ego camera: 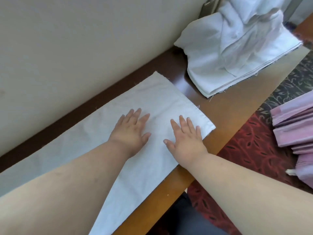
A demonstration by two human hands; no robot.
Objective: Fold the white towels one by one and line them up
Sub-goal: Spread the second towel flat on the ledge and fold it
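A long white towel [159,99] lies flat along the brown wooden table [225,107], stretching from the centre toward the lower left. My left hand [131,133] rests palm down on it, fingers spread. Just to its right, my right hand [185,137] also presses flat on the towel near its right end. Neither hand grips the cloth. My forearms cover the towel's lower part. A heap of white towels [237,51] sits at the table's far right, with flat layers underneath and crumpled cloth on top.
A beige wall [84,48] runs along the table's far edge. Right of the table is red and dark patterned carpet [254,146]. Stacked pink folded cloths [294,129] lie at the right edge. Dark clothing [184,219] shows below the table's near edge.
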